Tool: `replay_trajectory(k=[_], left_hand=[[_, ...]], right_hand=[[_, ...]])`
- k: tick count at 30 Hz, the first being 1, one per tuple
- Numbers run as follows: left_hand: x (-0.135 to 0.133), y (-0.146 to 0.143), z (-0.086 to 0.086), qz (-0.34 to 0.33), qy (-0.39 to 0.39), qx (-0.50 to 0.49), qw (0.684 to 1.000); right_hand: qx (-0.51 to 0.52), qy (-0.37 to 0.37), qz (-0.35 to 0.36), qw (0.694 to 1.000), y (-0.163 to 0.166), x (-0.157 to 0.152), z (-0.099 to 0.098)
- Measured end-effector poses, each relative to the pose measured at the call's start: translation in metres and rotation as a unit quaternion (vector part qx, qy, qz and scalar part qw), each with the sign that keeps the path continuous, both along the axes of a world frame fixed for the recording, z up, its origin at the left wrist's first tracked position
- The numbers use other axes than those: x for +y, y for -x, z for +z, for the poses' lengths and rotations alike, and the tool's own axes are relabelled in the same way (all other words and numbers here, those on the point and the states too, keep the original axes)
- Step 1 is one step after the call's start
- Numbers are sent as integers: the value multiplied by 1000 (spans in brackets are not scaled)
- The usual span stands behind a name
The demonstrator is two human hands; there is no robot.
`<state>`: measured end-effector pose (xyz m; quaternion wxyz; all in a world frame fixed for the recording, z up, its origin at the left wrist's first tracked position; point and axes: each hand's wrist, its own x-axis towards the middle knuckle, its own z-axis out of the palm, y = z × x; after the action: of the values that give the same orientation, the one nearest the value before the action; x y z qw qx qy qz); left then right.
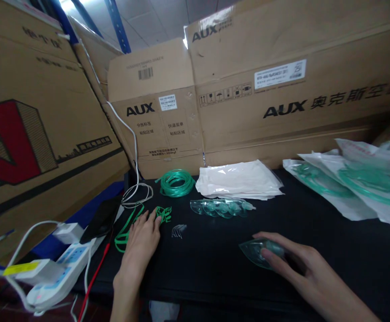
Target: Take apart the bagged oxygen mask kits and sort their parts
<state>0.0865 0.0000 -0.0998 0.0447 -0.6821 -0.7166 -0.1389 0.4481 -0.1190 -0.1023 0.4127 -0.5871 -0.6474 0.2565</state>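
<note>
My left hand (143, 239) lies flat on the black table with its fingers stretched over the green elastic straps (124, 237). A small bunch of the same straps shows past its fingertips. In my right hand (297, 264) is a clear green oxygen mask (257, 254), gripped between thumb and fingers just over the tabletop. Several more oxygen masks (222, 208) lie nested in a row in the middle. Between the hands sits a little group of thin metal strips (179, 230), probably nose clips. Behind them rests a coil of green tubing (177, 182).
A stack of white pouches (240, 179) lies at the back. Bagged green tubing sets (359, 179) are piled at right. On the left are a power strip (67, 268), a black phone-like object (103, 218), and white and red cables. Cardboard boxes (282, 58) wall the table.
</note>
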Motion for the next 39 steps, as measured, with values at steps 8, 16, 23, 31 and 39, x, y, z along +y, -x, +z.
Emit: replay_trajectory(k=[8,16,23,31,39], left_hand=[[-9,-2,27,-7,-96,-35,995],[-28,-89,68,-294,-142,-185,927],[10,-144,63,-457,-18,-166,874],[20,-144,46,-453,-8,-211,866],[25,-144,41,-469,-21,-209,858]], right_hand=[[108,10,-22,994,-3,3,17],[34,-85,-8,996,-39,57,32],[-12,-82,96,992,-41,94,19],[-55,-135,131,981,-35,97,15],[-98,-169,116,974,-24,87,24]])
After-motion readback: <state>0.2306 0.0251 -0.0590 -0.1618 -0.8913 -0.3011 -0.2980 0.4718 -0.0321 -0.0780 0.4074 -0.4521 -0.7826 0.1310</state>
